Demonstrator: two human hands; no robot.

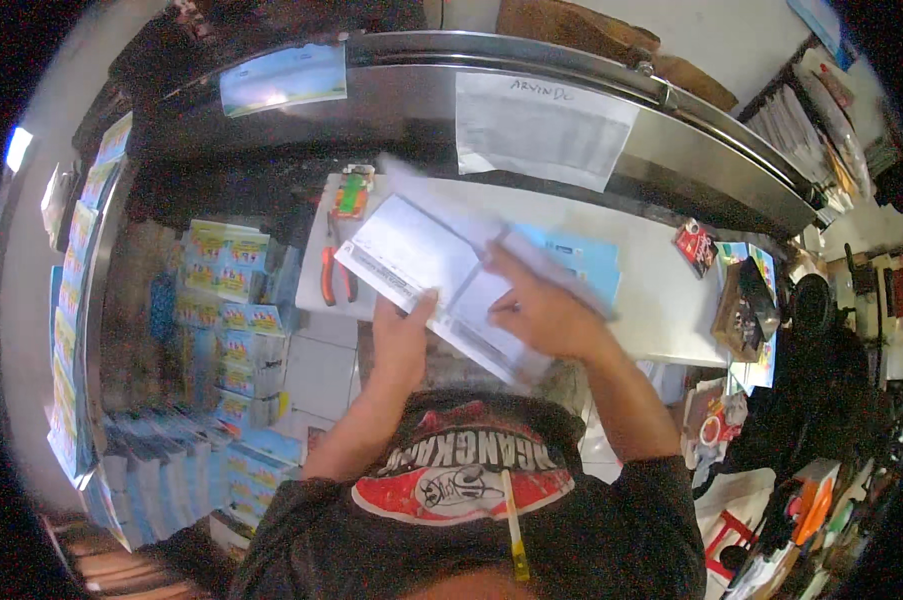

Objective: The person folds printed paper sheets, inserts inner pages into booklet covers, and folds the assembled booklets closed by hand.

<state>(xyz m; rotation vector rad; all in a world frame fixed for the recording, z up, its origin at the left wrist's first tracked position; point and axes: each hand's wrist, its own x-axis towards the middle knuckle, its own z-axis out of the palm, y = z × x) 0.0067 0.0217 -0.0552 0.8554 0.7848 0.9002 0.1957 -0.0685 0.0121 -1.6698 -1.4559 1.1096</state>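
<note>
An open booklet [416, 250] with pale printed pages is held tilted above the front edge of the white table, its pages blurred by motion. My left hand [403, 335] grips its lower edge, the thumb lying on top of the page. Over the right-hand pages rests my right hand [551, 315], index finger stretched out and apart from the other, bent fingers. Nothing shows in its grasp. Behind the booklet, a light-blue printed sheet or cover [581, 262] lies on the table, partly hidden by the booklet and my hand.
Orange-handled pliers [339, 272] and a green-and-orange packet [351, 192] lie at the white table's [661, 310] left end. A red packet [695, 247] and a dark box [743, 312] sit at its right. Stacks of booklets [246, 345] stand left. A metal rail [491, 48] runs behind.
</note>
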